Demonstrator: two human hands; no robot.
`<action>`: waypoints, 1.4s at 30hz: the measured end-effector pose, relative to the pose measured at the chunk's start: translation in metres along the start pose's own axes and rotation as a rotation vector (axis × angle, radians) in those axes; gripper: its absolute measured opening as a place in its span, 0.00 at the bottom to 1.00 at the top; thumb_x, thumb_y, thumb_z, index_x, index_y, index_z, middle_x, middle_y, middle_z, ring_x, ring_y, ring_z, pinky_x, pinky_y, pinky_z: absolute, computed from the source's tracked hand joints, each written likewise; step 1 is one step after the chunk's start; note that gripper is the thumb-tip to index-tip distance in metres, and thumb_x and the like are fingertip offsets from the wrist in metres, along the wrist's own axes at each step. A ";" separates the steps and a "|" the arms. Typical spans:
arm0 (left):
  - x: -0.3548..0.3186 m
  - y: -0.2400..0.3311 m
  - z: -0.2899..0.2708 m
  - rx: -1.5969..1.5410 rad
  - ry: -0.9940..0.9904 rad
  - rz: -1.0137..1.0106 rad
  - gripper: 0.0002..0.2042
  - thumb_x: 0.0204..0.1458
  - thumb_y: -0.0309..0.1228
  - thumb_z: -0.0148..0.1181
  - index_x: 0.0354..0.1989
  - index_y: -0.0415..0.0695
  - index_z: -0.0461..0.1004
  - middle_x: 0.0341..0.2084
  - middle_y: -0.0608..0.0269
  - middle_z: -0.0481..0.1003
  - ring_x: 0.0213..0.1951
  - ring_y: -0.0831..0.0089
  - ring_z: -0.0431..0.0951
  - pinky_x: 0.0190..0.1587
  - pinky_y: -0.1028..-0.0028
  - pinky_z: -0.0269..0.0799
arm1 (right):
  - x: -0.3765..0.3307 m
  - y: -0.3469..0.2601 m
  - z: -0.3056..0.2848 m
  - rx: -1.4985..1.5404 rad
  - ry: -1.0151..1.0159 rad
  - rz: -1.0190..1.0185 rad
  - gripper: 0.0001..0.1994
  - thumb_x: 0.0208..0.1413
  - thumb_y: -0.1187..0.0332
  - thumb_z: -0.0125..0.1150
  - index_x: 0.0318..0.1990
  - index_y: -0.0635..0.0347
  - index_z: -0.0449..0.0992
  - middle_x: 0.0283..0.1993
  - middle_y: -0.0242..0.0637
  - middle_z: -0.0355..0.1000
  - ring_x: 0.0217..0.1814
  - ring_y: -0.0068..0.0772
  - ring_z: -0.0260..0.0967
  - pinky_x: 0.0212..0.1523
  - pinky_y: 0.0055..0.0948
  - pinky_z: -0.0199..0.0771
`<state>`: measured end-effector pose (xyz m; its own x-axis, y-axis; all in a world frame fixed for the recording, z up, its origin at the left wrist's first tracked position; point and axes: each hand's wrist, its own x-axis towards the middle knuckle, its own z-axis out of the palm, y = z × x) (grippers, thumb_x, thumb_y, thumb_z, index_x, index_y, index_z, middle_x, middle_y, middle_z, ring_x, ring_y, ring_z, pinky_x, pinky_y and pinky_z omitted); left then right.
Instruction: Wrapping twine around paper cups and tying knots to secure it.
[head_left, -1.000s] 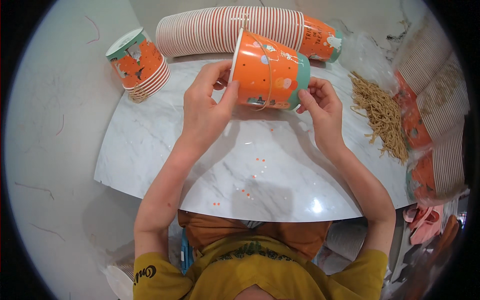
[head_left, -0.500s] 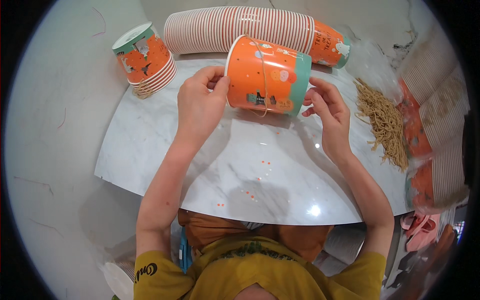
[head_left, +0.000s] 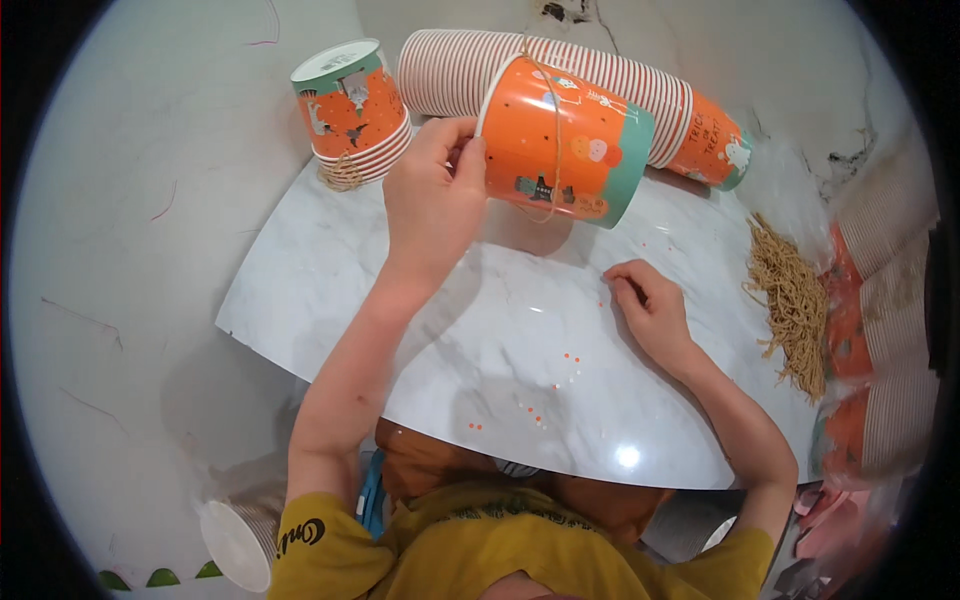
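Observation:
My left hand pinches the rim of an orange paper bucket with a green base band and Halloween pictures. The bucket lies on its side in the air, base toward the right, with a thin twine handle hanging across it. My right hand is apart from the bucket, low over the marbled table. Its fingers are curled, with thumb and index finger close together; whether something small is between them I cannot make out. Tiny orange and white paper dots are scattered on the table.
Behind the held bucket lies a long nested row of buckets. An upside-down stack with twine at its rims stands far left. A pile of cut twine lies at the right, beside plastic-wrapped bucket stacks. A white bucket stack sits lower left.
My right hand has left the bucket's base and come down toward me over the table. My left hand still holds the bucket. The whole view has shifted slightly.

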<state>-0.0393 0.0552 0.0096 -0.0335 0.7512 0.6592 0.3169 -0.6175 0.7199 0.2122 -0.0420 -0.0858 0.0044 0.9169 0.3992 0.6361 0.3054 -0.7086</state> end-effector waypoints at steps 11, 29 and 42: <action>0.087 -0.052 -0.094 -0.333 0.043 -0.292 0.11 0.58 0.28 0.61 0.46 0.36 0.80 0.27 0.73 0.75 0.26 0.85 0.69 0.32 0.84 0.65 | 0.056 -0.046 0.056 -0.356 -0.337 -0.382 0.06 0.56 0.73 0.59 0.41 0.59 0.74 0.36 0.42 0.77 0.31 0.46 0.75 0.31 0.41 0.73; 0.101 -0.117 -0.167 -0.853 -0.008 -0.552 0.09 0.57 0.24 0.60 0.43 0.33 0.78 0.31 0.66 0.76 0.28 0.84 0.72 0.30 0.85 0.71 | 0.222 -0.089 0.134 1.111 -0.282 0.209 0.16 0.67 0.58 0.48 0.48 0.60 0.77 0.40 0.31 0.76 0.34 0.18 0.70 0.27 0.18 0.64; 0.145 -0.138 -0.189 -0.662 0.176 -0.551 0.05 0.58 0.28 0.60 0.35 0.40 0.78 0.28 0.67 0.76 0.27 0.81 0.72 0.33 0.80 0.73 | 0.264 -0.130 0.173 1.214 -0.206 0.166 0.10 0.66 0.71 0.51 0.39 0.71 0.74 0.31 0.42 0.76 0.30 0.28 0.79 0.31 0.20 0.83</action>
<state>-0.2671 0.2048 0.0469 -0.1825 0.9692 0.1652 -0.4004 -0.2267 0.8879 -0.0032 0.2052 0.0108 -0.1744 0.9570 0.2320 -0.4860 0.1212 -0.8655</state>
